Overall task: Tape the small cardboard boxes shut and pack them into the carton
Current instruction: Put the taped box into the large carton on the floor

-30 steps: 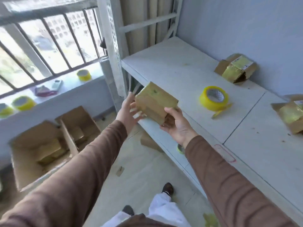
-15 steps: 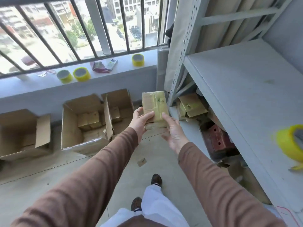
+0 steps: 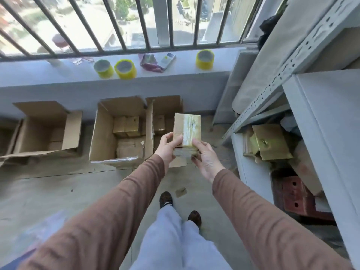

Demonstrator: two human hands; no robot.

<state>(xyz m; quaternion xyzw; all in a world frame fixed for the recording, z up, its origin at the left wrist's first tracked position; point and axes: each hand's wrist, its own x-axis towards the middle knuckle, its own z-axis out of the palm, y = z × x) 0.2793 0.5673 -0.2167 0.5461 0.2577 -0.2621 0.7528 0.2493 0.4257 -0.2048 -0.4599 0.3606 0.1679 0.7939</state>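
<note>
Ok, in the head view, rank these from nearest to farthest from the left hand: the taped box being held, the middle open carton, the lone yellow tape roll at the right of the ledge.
1. Taped box: gripped by the left hand, with the right hand on its other side.
2. Middle open carton: on the floor, just left of that hand.
3. Lone yellow tape roll: up on the window ledge, beyond and to the right.

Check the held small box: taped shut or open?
Taped shut: a glossy tape strip runs along the small box, flaps flat, gripped by left hand and right hand.
</note>
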